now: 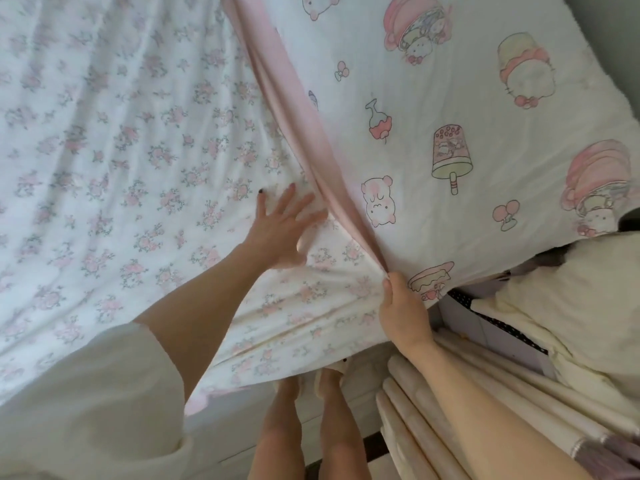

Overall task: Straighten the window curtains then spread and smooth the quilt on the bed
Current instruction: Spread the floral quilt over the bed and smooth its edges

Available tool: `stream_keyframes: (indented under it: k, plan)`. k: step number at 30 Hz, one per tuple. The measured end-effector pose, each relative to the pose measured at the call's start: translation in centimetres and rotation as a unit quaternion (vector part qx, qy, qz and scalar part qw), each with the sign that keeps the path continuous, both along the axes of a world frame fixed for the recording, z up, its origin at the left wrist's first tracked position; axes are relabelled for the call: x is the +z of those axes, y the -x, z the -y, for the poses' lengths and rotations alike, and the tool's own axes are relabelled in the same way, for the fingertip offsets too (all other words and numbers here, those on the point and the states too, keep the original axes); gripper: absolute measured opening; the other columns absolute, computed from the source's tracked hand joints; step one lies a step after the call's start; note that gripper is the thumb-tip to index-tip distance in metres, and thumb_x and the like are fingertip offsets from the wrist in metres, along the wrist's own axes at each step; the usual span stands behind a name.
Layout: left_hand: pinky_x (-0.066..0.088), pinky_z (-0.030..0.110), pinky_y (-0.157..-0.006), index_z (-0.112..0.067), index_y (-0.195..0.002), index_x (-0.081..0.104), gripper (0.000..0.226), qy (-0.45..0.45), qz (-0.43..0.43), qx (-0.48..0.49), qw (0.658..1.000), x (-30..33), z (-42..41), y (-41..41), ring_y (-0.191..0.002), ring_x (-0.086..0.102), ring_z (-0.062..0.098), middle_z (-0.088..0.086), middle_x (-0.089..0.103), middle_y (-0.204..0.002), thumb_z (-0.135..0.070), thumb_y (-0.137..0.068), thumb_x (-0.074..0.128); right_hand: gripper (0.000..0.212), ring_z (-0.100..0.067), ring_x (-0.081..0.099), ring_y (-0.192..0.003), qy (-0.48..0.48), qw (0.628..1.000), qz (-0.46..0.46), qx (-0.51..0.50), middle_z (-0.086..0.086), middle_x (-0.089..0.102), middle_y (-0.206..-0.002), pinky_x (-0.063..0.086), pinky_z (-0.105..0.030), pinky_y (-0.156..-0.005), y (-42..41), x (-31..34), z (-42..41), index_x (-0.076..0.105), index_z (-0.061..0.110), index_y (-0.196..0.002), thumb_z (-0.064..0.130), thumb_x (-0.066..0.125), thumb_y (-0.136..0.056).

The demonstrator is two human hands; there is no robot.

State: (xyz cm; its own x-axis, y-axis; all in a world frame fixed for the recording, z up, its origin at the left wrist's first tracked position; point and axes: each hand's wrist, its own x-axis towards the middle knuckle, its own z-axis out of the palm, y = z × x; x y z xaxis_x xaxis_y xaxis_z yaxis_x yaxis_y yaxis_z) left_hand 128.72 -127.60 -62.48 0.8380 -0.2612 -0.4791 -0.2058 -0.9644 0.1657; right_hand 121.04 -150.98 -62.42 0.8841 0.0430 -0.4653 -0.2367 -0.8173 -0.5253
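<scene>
A white quilt with small pink flowers covers the left part of the bed and hangs over the near edge. Its pink edge runs diagonally from the top centre down to my right hand. My left hand lies flat on the quilt with fingers spread, just left of that edge. My right hand pinches the quilt's corner at the bed's near edge. To the right lies the bed sheet, white with pink cartoon prints. Cream curtain folds hang at the lower right.
A cream pillow or cushion sits at the right beside the bed. A dark polka-dot strip shows under it. My bare legs and slippers stand on the floor close to the bed's edge. A grey wall borders the far right.
</scene>
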Motion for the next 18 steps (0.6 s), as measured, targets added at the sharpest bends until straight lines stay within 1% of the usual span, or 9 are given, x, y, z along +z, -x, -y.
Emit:
stream_keyframes:
  k: [3, 4, 6, 9, 10, 12, 15, 16, 18]
  plan:
    - [0.003, 0.067, -0.11, -0.032, -0.147, 0.016, 0.078, 0.026, 0.027, 0.236, 0.971, 0.2, 1.3, 3.5, -0.145, -0.011, 0.033, 0.004, -0.003, -0.16, -0.054, -0.083, 0.055, 0.021, -0.031, 0.057, -0.09, 0.048, 0.994, -0.089, 0.03, -0.012, 0.06, -0.097, 0.045, -0.038, -0.073, -1.2, 0.6, 0.4, 0.048, 0.006, -0.098, 0.019, 0.032, -0.098]
    - [0.004, 0.065, -0.11, -0.03, -0.147, 0.016, 0.079, 0.023, 0.018, 0.26, 0.965, 0.2, 1.5, 4.7, -0.145, -0.01, 0.033, 0.005, -0.004, -0.16, -0.056, -0.084, 0.054, 0.018, -0.033, 0.058, -0.094, 0.075, 0.991, -0.108, 0.037, -0.013, 0.06, -0.102, 0.047, -0.039, -0.077, -1.6, 1.0, 0.2, 0.049, 0.005, -0.102, 0.017, 0.037, -0.096]
    - [0.008, 0.06, -0.113, -0.032, -0.147, 0.019, 0.074, 0.011, 0.009, 0.224, 0.975, -0.1, 1.3, 6.4, -0.146, -0.007, 0.03, 0.001, -0.001, -0.16, -0.055, -0.085, 0.052, 0.022, -0.034, 0.056, -0.102, 0.1, 0.991, -0.08, 0.049, -0.016, 0.056, -0.115, 0.048, -0.04, -0.079, -2.0, 1.5, -0.9, 0.047, 0.003, -0.111, 0.012, 0.044, -0.091]
    - [0.013, 0.054, -0.117, -0.032, -0.143, 0.034, 0.057, 0.093, 0.026, 0.242, 0.966, 0.2, -0.5, 6.6, -0.147, 0.006, 0.021, -0.004, 0.017, -0.158, -0.034, -0.09, 0.055, 0.035, -0.028, 0.048, -0.12, -0.002, 0.995, -0.027, 0.093, -0.011, 0.046, -0.135, 0.047, -0.039, -0.09, -2.3, 1.5, -4.5, 0.044, 0.009, -0.129, 0.014, 0.042, -0.094]
    - [0.017, 0.054, -0.116, -0.029, -0.14, 0.04, 0.051, 0.122, 0.053, 0.269, 0.954, 0.3, -1.2, 6.5, -0.146, 0.013, 0.02, -0.003, 0.026, -0.156, -0.025, -0.091, 0.054, 0.038, -0.027, 0.045, -0.125, -0.037, 0.993, -0.037, 0.104, -0.012, 0.045, -0.137, 0.044, -0.039, -0.097, -2.4, 1.3, -6.1, 0.041, 0.009, -0.133, 0.017, 0.04, -0.096]
    - [0.02, 0.052, -0.115, -0.024, -0.137, 0.045, 0.046, 0.102, 0.109, 0.303, 0.941, 0.4, -2.2, 6.7, -0.144, 0.02, 0.022, 0.0, 0.035, -0.152, -0.019, -0.092, 0.054, 0.052, -0.031, 0.032, -0.135, -0.071, 0.99, -0.087, 0.082, -0.016, 0.036, -0.144, 0.034, -0.043, -0.108, -2.7, 0.7, -8.9, 0.028, 0.005, -0.141, 0.026, 0.041, -0.096]
    - [0.006, 0.054, -0.115, -0.028, -0.145, 0.029, 0.059, 0.028, 0.089, 0.318, 0.943, 0.2, -3.4, 7.7, -0.147, 0.003, 0.024, 0.003, 0.018, -0.158, -0.033, -0.092, 0.054, 0.082, -0.033, 0.011, -0.143, -0.085, 0.98, -0.178, -0.001, -0.018, 0.011, -0.155, 0.02, -0.044, -0.115, -3.2, -0.2, -11.9, 0.002, 0.004, -0.147, 0.044, 0.047, -0.092]
    - [0.002, 0.055, -0.115, -0.03, -0.147, 0.023, 0.063, 0.022, 0.069, 0.313, 0.947, 0.1, -3.9, 8.2, -0.147, -0.003, 0.024, 0.003, 0.01, -0.159, -0.037, -0.092, 0.053, 0.083, -0.034, 0.017, -0.141, -0.074, 0.98, -0.184, -0.006, -0.02, 0.016, -0.154, 0.024, -0.045, -0.113, -3.1, -0.5, -12.8, 0.004, 0.002, -0.147, 0.046, 0.047, -0.091]
    - [-0.001, 0.056, -0.116, -0.032, -0.149, 0.015, 0.069, 0.03, 0.042, 0.29, 0.956, -0.2, -4.5, 8.8, -0.147, -0.01, 0.024, 0.003, 0.0, -0.16, -0.043, -0.092, 0.051, 0.072, -0.035, 0.04, -0.127, -0.07, 0.983, -0.171, -0.018, -0.019, 0.04, -0.137, 0.039, -0.044, -0.101, -2.9, -1.0, -13.8, 0.023, -0.003, -0.138, 0.046, 0.047, -0.091]
